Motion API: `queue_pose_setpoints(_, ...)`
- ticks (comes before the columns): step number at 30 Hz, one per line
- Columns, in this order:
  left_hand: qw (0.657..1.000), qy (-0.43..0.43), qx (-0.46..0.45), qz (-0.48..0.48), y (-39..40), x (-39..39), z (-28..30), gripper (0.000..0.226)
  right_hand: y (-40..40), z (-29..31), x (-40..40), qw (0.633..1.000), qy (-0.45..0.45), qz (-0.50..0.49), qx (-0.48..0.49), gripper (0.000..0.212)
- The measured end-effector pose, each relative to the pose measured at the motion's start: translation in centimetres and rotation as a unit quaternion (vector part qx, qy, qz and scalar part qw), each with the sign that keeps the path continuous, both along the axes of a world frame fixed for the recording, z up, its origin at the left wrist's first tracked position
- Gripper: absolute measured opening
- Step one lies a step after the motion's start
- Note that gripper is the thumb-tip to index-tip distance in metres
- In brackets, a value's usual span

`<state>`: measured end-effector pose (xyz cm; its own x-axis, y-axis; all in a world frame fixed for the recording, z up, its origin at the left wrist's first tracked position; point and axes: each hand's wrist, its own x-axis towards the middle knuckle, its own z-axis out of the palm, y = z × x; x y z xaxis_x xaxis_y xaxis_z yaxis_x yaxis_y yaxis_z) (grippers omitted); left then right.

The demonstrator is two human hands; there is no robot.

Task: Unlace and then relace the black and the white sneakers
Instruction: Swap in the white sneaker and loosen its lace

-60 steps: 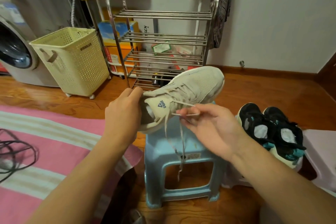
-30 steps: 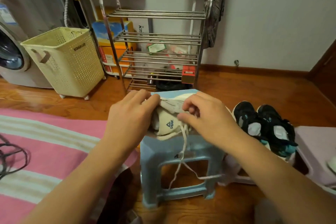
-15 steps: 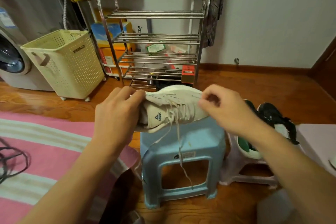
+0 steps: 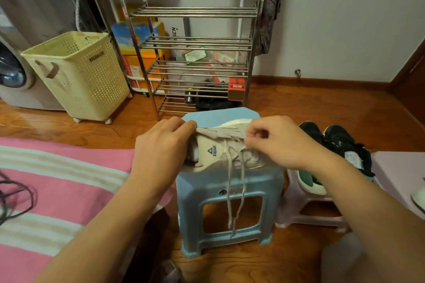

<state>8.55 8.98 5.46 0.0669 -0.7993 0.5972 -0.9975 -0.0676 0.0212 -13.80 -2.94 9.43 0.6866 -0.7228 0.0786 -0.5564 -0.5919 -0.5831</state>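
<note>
A white sneaker (image 4: 220, 145) lies on the blue stool (image 4: 230, 190), its tongue facing me. My left hand (image 4: 161, 151) grips the sneaker's left side at the collar. My right hand (image 4: 278, 142) pinches the sneaker's lace at the eyelets on the right side. Two loose lace ends (image 4: 234, 200) hang down over the stool's front. The pair of black sneakers (image 4: 338, 145) sits to the right on a pale pink stool (image 4: 308, 209), partly hidden behind my right forearm.
A metal shoe rack (image 4: 195, 57) stands behind the blue stool, with a cream laundry basket (image 4: 78, 76) and a washing machine (image 4: 13, 76) to its left. A pink striped blanket (image 4: 57, 186) lies at left, carrying a black cable (image 4: 16, 197). Wooden floor surrounds the stools.
The sneaker came down from the air and now rests flatter on the blue stool. My right hand moved from the shoe's toe side back to the eyelets, and both lace ends hang straight.
</note>
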Motion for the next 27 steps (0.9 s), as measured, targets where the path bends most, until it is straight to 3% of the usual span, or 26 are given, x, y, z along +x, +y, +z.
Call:
queue_pose_setpoints(2, 1.0, 0.011, -0.002, -0.005, -0.2, -0.3, -0.1, 0.015, -0.2, -0.4, -0.5, 0.996, -0.033, -0.051, 0.06, 0.018)
queue_pose_setpoints(5, 0.999, -0.014, 0.003, -0.029, -0.3, -1.2, -0.2, 0.023, 0.7, -0.9, 0.1, 0.998, -0.049, -0.025, -0.004, 0.009)
queue_pose_setpoints(7, 0.999, -0.022, 0.006, -0.034, -0.2, -1.5, -0.1, 0.024, 1.0, -1.4, 0.8, 0.997, -0.008, 0.039, -0.06, 0.032)
queue_pose_setpoints(8, 0.999, -0.022, 0.007, -0.033, -0.2, -1.4, -0.2, 0.022, 1.1, -1.7, 1.1, 0.993, 0.015, 0.053, -0.102, 0.033)
queue_pose_setpoints(10, 0.999, -0.016, 0.008, -0.029, -0.1, -1.3, -0.2, 0.018, 1.0, -2.1, 1.4, 0.984, 0.013, 0.061, -0.166, 0.026)
queue_pose_setpoints(12, 0.999, -0.012, 0.007, -0.03, 0.0, -0.9, -0.5, 0.016, 0.8, -2.1, 1.5, 0.985, -0.027, 0.055, -0.16, 0.017)
queue_pose_setpoints(14, 0.999, -0.006, 0.005, -0.044, -0.1, -0.4, -0.7, 0.014, -0.3, -2.1, 1.1, 0.991, -0.079, -0.061, -0.084, 0.013)
queue_pose_setpoints(16, 0.999, 0.005, 0.011, -0.048, -0.6, -0.2, -0.9, 0.012, -2.3, -1.9, 0.3, 0.955, -0.172, -0.231, 0.076, 0.017)
queue_pose_setpoints(17, 0.999, 0.007, 0.013, -0.043, -0.7, -0.3, -0.9, 0.012, -2.9, -2.0, 0.0, 0.931, -0.186, -0.289, 0.124, 0.02)
queue_pose_setpoints(18, 0.999, 0.008, 0.014, -0.038, -0.9, -0.4, -1.1, 0.012, -3.1, -2.2, -0.2, 0.932, -0.153, -0.308, 0.11, 0.021)
queue_pose_setpoints(20, 0.999, 0.011, 0.023, -0.033, -1.0, -0.9, -1.2, 0.009, -2.6, -2.8, 0.1, 0.966, -0.066, -0.251, -0.005, 0.016)
queue_pose_setpoints(22, 0.999, 0.015, 0.023, -0.027, -1.0, -1.1, -1.1, 0.007, -1.2, -2.4, 0.6, 0.992, -0.045, -0.09, -0.076, 0.029)
queue_pose_setpoints(24, 0.999, 0.016, 0.016, -0.025, -0.9, -1.0, -1.1, 0.007, -0.4, -2.0, 1.1, 0.989, -0.025, 0.053, -0.134, 0.033)
queue_pose_setpoints(27, 0.999, 0.009, 0.012, -0.036, -0.7, -1.0, -1.1, 0.007, -0.5, -2.8, 1.4, 0.962, -0.011, 0.1, -0.254, 0.013)
